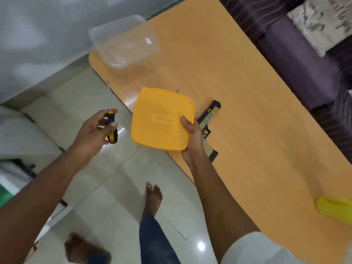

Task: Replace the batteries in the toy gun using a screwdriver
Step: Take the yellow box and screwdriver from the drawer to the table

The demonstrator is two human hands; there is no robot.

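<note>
1. Toy gun [206,126] lies flat on the orange table [247,111], dark with pale and yellow markings, just behind the right hand and partly hidden by it — more on that side further down.
2. At far left, the left hand [95,130] grips a screwdriver [110,119] by its black-and-yellow handle, fingers and thumb curled round it; the thin metal shaft points away from the person, over the pale tiled floor [106,187].
3. Beyond it, a clear plastic container [123,42] sits lidless on the table's far corner.
4. In the middle, a yellow square lid [162,119] is held above the table's near edge — the right hand [192,141] pinches its right-hand corner, thumb on top.
5. Below, a bare foot [153,197] and a leg in blue jeans stand on the floor.
6. At right, a yellow cloth-like thing [335,208], blurred, rests on the table near its edge; a dark purple sofa [304,73] stands beyond the table.
</note>
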